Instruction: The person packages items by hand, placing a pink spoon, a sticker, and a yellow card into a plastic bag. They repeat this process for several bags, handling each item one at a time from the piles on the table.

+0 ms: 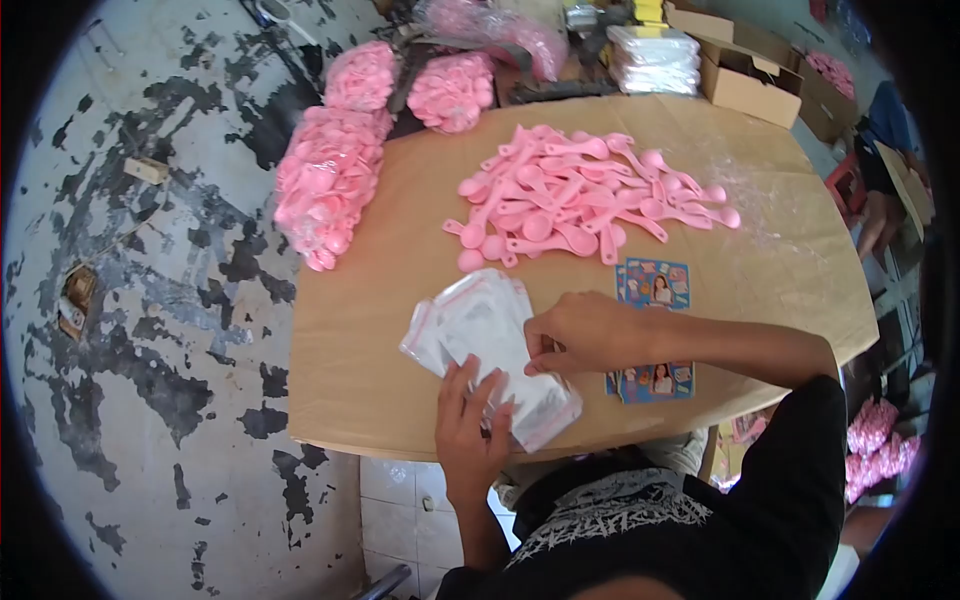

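Observation:
A stack of clear plastic zip bags (480, 330) with pink seal strips lies on the brown cardboard-covered table (350, 330). My left hand (468, 425) rests flat on the near end of the stack, fingers spread over it. My right hand (580, 335) pinches the edge of the top bag at the stack's right side. A pile of loose pink plastic spoons (575, 195) sits farther back. Two small printed sticker cards, one (657, 282) beyond my right forearm and one (655, 382) on its near side, lie on the table.
Clear bags stuffed with pink spoons (325, 180) lie along the table's left edge and back. Cardboard boxes (745, 70) and a stack of clear packets (655, 60) stand at the back right. More pink packs (880, 450) sit low at the right. Worn painted floor at the left.

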{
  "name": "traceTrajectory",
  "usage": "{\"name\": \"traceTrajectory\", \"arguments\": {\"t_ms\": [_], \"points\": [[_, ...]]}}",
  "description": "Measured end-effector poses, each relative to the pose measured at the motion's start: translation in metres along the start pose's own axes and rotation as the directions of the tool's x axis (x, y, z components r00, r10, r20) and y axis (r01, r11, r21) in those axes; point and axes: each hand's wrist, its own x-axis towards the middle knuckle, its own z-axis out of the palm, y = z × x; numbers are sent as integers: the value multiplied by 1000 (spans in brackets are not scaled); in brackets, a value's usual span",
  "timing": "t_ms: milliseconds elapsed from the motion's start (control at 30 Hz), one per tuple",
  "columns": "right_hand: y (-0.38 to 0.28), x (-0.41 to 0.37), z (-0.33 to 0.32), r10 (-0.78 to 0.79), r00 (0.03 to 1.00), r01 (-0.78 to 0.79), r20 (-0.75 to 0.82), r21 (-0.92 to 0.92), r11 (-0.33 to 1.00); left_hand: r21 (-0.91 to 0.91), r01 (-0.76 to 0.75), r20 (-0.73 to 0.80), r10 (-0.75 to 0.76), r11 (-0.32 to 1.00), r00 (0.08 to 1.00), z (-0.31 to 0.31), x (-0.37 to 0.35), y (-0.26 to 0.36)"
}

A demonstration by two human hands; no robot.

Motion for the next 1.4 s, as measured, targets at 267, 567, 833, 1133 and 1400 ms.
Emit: {"name": "traceTrajectory", "arguments": {"t_ms": [267,567,833,1133,1400], "points": [[16,6,9,-23,999,34,-46,268,963,33,-20,-82,23,999,996,0,0,-2],[39,4,4,-215,960,245,-181,163,956,2,-117,-98,116,993,988,8,-15,-9],[21,-43,-39,-256,848,398,-464,238,886,-206,32,19,-29,978,999,-3,-5,21],[37,-97,-32,-259,920,279,-295,26,960,-957,225,160,-315,181,935,50,29,95],[78,-118,-34,118,991,-116,-60,26,993,-969,228,157,-466,99,871,52,43,87]]}}
